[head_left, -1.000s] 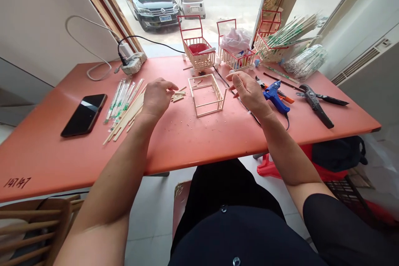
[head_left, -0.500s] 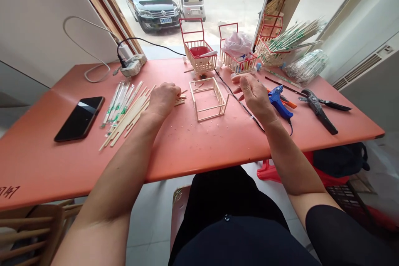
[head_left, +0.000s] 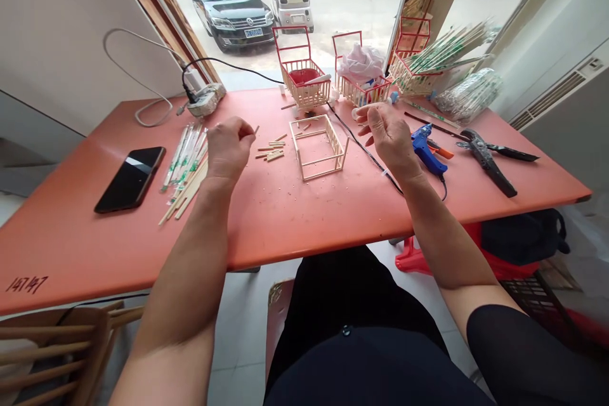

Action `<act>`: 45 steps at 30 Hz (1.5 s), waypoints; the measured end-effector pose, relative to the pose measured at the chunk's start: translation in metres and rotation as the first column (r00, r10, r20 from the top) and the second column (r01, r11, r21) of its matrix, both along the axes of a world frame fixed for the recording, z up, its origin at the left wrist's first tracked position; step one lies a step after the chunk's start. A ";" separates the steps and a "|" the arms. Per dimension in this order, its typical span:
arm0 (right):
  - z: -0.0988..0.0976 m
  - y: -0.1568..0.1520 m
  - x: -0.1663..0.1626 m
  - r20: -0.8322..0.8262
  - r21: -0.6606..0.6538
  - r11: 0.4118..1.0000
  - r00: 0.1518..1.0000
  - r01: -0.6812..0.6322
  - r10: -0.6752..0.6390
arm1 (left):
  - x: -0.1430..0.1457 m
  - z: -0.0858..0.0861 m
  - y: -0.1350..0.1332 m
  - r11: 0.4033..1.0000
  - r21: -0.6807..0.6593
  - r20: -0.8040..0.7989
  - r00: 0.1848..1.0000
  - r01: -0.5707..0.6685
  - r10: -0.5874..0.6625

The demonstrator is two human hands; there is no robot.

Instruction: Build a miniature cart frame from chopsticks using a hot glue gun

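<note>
My left hand [head_left: 229,149] is closed in a pinch, with a short wooden stick [head_left: 257,130] poking out past the fingertips. Just right of it lies a small pile of cut sticks [head_left: 272,151] on the table. An open box-shaped stick frame [head_left: 323,176], with upright bars along its right side, stands between my hands. My right hand [head_left: 387,139] hovers right of that frame with fingers curled together; a small whitish thing shows at the fingertips, too unclear to name. Behind the right hand lies a blue glue gun [head_left: 428,149].
Long sticks [head_left: 183,196], wrapped chopsticks [head_left: 183,152] and a phone [head_left: 130,179] lie left. Miniature stick carts [head_left: 307,92] line the window side. Black-handled cutters [head_left: 490,165] lie right, orange-handled pliers [head_left: 440,150] by the glue gun. A black cord [head_left: 359,143] crosses the table.
My left hand has drawn back leftward from the pile of cut sticks, and a short stick now shows in its fingers. My right hand has hardly moved.
</note>
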State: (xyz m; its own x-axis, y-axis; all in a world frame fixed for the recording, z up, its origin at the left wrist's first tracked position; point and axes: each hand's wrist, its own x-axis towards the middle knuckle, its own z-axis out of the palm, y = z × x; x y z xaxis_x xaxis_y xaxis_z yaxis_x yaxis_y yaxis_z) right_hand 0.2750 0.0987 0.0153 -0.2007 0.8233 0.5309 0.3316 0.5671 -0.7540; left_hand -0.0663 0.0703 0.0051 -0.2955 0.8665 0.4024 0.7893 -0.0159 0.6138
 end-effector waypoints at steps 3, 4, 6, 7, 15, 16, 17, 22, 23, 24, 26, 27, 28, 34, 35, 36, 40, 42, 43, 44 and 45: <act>0.000 0.001 0.000 -0.029 0.069 0.997 0.999 0.042 -0.040 | 0.001 0.011 -0.021 0.996 0.084 0.390 0.919 0.029 -0.059; 0.000 0.001 -0.001 -0.038 0.092 0.994 0.998 0.052 -0.049 | 0.005 0.013 -0.030 0.991 0.119 0.505 0.856 0.056 -0.109; 0.000 -0.001 -0.003 -0.051 0.128 0.990 0.997 0.065 -0.059 | 0.019 0.014 -0.049 0.973 0.185 0.670 0.707 0.136 -0.226; 0.001 -0.002 -0.005 -0.056 0.143 0.987 0.997 0.067 -0.060 | 0.028 0.012 -0.060 0.961 0.202 0.722 0.634 0.188 -0.275; 0.008 -0.018 -0.010 -0.026 0.167 0.981 0.995 0.101 -0.098 | 0.111 -0.016 -0.113 0.907 0.240 0.896 0.281 0.346 -0.344; 0.008 -0.019 -0.009 -0.026 0.178 0.978 0.994 0.107 -0.104 | 0.115 -0.017 -0.115 0.904 0.238 0.888 0.296 0.355 -0.351; 0.009 -0.020 -0.009 -0.024 0.186 0.976 0.994 0.112 -0.110 | 0.118 -0.018 -0.115 0.901 0.233 0.881 0.313 0.365 -0.355; 0.013 -0.025 -0.010 0.023 0.181 0.978 0.994 0.101 -0.107 | 0.115 -0.019 -0.111 0.910 0.234 0.884 0.316 0.342 -0.346; 0.013 -0.027 -0.010 0.037 0.186 0.978 0.994 0.093 -0.101 | 0.115 -0.019 -0.110 0.913 0.235 0.887 0.311 0.332 -0.341; 0.014 -0.028 -0.011 0.050 0.197 0.977 0.994 0.085 -0.097 | 0.116 -0.019 -0.109 0.916 0.235 0.889 0.310 0.325 -0.338; 0.015 -0.031 -0.013 0.074 0.227 0.971 0.993 0.078 -0.097 | 0.120 -0.020 -0.108 0.921 0.233 0.888 0.319 0.312 -0.332; 0.017 -0.031 -0.012 0.080 0.244 0.966 0.991 0.082 -0.105 | 0.124 -0.020 -0.108 0.924 0.230 0.886 0.327 0.306 -0.329; 0.018 -0.030 -0.011 0.079 0.260 0.961 0.990 0.095 -0.119 | 0.127 -0.020 -0.107 0.927 0.225 0.885 0.335 0.299 -0.323; 0.034 -0.025 0.044 0.188 0.258 0.924 0.924 0.282 -0.334 | 0.144 -0.017 -0.108 0.940 0.166 0.861 0.421 0.298 -0.286; 0.036 -0.027 0.060 0.227 0.263 0.909 0.895 0.324 -0.385 | 0.144 -0.017 -0.109 0.943 0.158 0.857 0.434 0.292 -0.278; 0.037 -0.029 0.078 0.275 0.265 0.893 0.858 0.365 -0.433 | 0.143 -0.016 -0.110 0.946 0.151 0.859 0.437 0.286 -0.268; 0.031 -0.042 0.129 0.566 0.213 0.825 0.622 0.523 -0.540 | 0.142 -0.018 -0.117 0.947 0.147 0.863 0.431 0.284 -0.263; 0.025 -0.047 0.134 0.701 0.141 0.803 0.514 0.580 -0.494 | 0.142 -0.019 -0.118 0.947 0.148 0.857 0.440 0.285 -0.267; 0.021 -0.048 0.132 0.750 0.099 0.792 0.478 0.602 -0.457 | 0.143 -0.020 -0.119 0.947 0.147 0.855 0.446 0.284 -0.266; 0.019 -0.048 0.127 0.783 0.065 0.781 0.454 0.621 -0.425 | 0.143 -0.020 -0.119 0.949 0.145 0.853 0.451 0.282 -0.264; 0.016 -0.048 0.120 0.804 0.041 0.773 0.438 0.633 -0.402 | 0.143 -0.020 -0.119 0.949 0.143 0.850 0.456 0.280 -0.262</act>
State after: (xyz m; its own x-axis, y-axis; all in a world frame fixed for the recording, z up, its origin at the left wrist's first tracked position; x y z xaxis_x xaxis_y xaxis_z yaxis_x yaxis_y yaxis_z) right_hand 0.3950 0.0506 0.0315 0.0946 0.9777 0.1877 0.9854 -0.0651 -0.1576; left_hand 0.0767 -0.0483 -0.0150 -0.2322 0.9697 0.0763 -0.1632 -0.1162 0.9797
